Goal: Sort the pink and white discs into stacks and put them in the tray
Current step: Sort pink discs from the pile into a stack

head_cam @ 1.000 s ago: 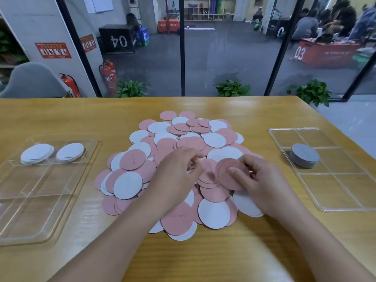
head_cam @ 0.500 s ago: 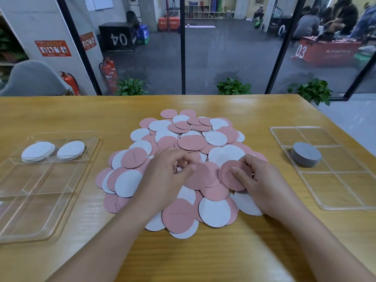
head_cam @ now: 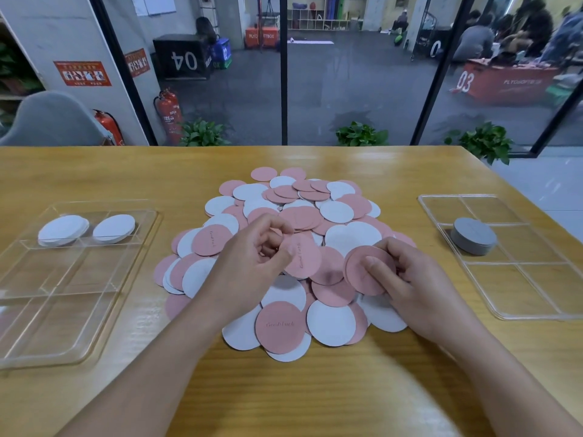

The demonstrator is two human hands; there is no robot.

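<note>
A heap of pink and white discs covers the middle of the wooden table. My left hand pinches one pink disc by its edge, lifted just above the heap. My right hand holds a small stack of pink discs, thumb on its face. The clear tray on the left has two stacks of white discs in its far compartments. The clear tray on the right holds one grey-looking stack.
The table's far edge meets a glass wall with potted plants behind it. A grey chair stands at the far left. Bare wood lies in front of the heap, between my forearms.
My left hand has picked a pink disc out of the heap and drawn it toward the right hand's stack. The right hand stays in place with its pink stack.
</note>
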